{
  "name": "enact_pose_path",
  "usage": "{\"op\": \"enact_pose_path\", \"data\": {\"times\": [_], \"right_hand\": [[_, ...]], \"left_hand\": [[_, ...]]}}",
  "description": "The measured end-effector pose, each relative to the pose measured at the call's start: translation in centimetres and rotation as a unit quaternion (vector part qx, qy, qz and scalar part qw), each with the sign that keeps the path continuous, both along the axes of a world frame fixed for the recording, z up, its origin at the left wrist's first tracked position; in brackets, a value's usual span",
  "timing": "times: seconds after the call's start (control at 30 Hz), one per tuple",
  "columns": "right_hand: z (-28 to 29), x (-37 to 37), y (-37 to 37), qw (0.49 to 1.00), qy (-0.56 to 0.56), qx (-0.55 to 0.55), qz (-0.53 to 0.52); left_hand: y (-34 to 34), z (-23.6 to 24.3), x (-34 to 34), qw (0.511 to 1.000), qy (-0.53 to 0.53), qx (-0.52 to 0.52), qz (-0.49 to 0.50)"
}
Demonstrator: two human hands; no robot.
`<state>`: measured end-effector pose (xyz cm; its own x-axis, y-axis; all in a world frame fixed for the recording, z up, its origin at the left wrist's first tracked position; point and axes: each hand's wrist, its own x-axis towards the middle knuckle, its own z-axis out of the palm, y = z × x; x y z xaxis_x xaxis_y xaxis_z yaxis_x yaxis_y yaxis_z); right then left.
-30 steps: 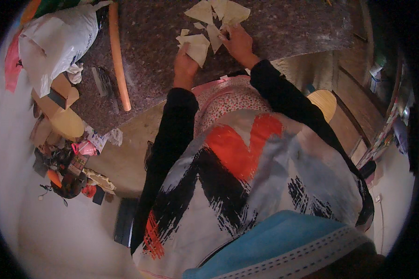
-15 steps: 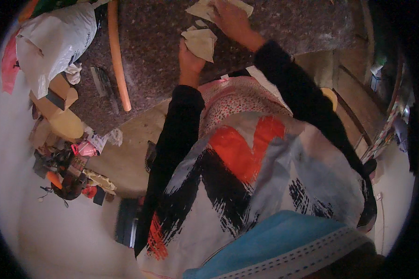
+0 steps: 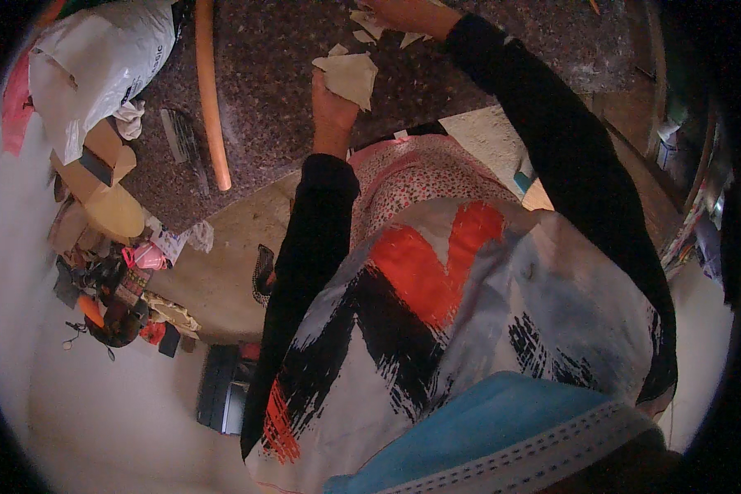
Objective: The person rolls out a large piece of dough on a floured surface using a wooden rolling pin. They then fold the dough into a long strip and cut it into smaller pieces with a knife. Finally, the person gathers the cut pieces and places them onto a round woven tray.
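Note:
My left hand (image 3: 332, 103) grips cream-coloured flat pieces (image 3: 350, 80) with angled, uneven edges; whether they are cloth or dough I cannot tell. They are held just over a dark speckled tabletop (image 3: 272, 90). At the upper edge of the picture my right hand (image 3: 412, 15) reaches over more cream scraps (image 3: 366, 22), and its fingers are mostly cut off by the picture's edge. Another pointed scrap (image 3: 412, 39) lies below that hand, and a small one shows just above the left-hand pieces.
A long orange-brown rod (image 3: 209, 99) lies on the table to the left, beside a grey flat-bladed thing (image 3: 174, 136). Farther left sit a white plastic bag (image 3: 99, 66) and an open cardboard box (image 3: 111, 169). Assorted clutter (image 3: 123, 296) stands beyond the table's left corner.
My right hand has moved farther away, toward the upper edge. The large cream sheet under it is out of view, and smaller scraps show there. My left hand still holds its pieces.

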<state>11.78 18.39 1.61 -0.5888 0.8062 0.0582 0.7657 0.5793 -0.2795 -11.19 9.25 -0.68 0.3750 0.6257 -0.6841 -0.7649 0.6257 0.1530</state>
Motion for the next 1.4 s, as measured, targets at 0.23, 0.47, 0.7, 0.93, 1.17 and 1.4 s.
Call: {"op": "enact_pose_path", "data": {"times": [0.23, 0.47, 0.7, 0.93, 1.17, 1.4], "right_hand": [[-0.1, -5.4, -5.8, 0.934, 0.241, -0.222, -0.139], [2.1, 2.9, -5.2, 0.852, 0.011, -0.211, -0.479], [-3.9, 4.1, -10.1, 0.913, 0.038, -0.116, -0.388], [4.4, 3.0, -7.7, 0.722, 0.404, -0.378, -0.415], [0.1, -1.0, -11.3, 0.733, 0.490, -0.326, -0.341], [-1.3, 0.7, -5.0, 0.954, -0.012, -0.031, -0.297]], "left_hand": [[-0.5, -0.2, 0.2, 0.997, -0.057, -0.053, 0.020], [-0.8, 1.1, 1.0, 0.999, 0.015, -0.019, -0.020], [-0.6, 0.0, 1.8, 0.998, 0.038, -0.034, -0.038], [-0.2, 0.2, 2.2, 0.997, 0.033, -0.029, -0.065], [-0.9, -0.4, 3.8, 0.991, -0.086, -0.089, -0.042], [-0.5, 0.2, 2.3, 0.997, 0.040, -0.005, -0.067]]}}
